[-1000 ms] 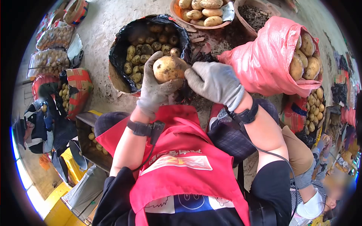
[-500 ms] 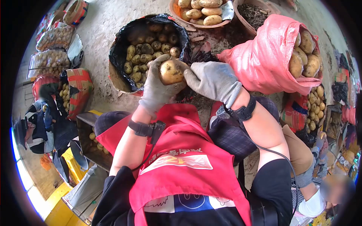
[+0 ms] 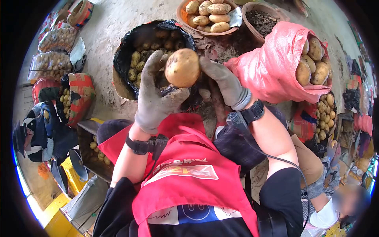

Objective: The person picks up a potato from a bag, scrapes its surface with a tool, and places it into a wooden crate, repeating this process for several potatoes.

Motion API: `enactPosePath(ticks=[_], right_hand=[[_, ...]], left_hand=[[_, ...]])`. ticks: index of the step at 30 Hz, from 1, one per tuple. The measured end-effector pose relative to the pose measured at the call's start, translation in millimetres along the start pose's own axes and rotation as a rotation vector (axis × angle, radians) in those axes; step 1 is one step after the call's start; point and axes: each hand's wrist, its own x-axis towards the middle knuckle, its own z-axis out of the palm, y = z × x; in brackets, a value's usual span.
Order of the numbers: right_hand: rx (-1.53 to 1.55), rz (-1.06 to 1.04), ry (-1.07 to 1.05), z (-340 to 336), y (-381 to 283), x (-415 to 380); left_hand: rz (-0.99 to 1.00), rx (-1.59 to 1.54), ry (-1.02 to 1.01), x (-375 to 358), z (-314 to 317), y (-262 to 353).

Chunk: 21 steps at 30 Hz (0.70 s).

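Observation:
A large round potato (image 3: 182, 68) with brownish marks is held up between my gloved hands, above a black-lined basket (image 3: 118, 51) of smaller, soil-covered potatoes. My left hand (image 3: 158, 87) cups it from the left, fingers partly behind it and the thumb stretched out below. From the right, the fingertips of my right hand (image 3: 225, 81) meet the potato's edge; its other fingers are partly hidden. Both gloves are grey and dirty. Right of my hands leans a pink sack (image 3: 264, 63), its mouth showing several large potatoes (image 3: 314, 65).
A round tub (image 3: 183, 19) of clean-looking potatoes and a bucket (image 3: 246, 23) of dark soil stand ahead. More potato sacks (image 3: 81, 96) line the left side, near another person (image 3: 43, 130). A person (image 3: 323, 181) sits close on my right, near another sack (image 3: 304, 122).
The potato has turned and come slightly up. My right hand has rotated from a curled grip to more outstretched fingers, and my left thumb has moved away from the potato's surface.

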Motion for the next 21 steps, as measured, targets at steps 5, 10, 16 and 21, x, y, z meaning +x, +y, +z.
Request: enactPosePath(ticks=[5,10,16,21], right_hand=[[-0.016,-0.084,-0.116,1.7,-4.2,1.9],[-0.465,-0.383,0.199,-7.4,14.5,12.8],[-1.029,-0.453,0.223,-8.9,2.4,-2.7],[-1.349,-0.468,0.145,7.6,6.1,-9.4]], left_hand=[[-0.101,-0.033,-0.046,-4.6,2.4,-9.2],[-0.032,0.022,0.049,-6.5,3.7,-22.2],[0.138,0.424,0.103,-4.8,-9.3,-48.4],[0.322,0.809,0.065,0.3,-9.2,-42.0]])
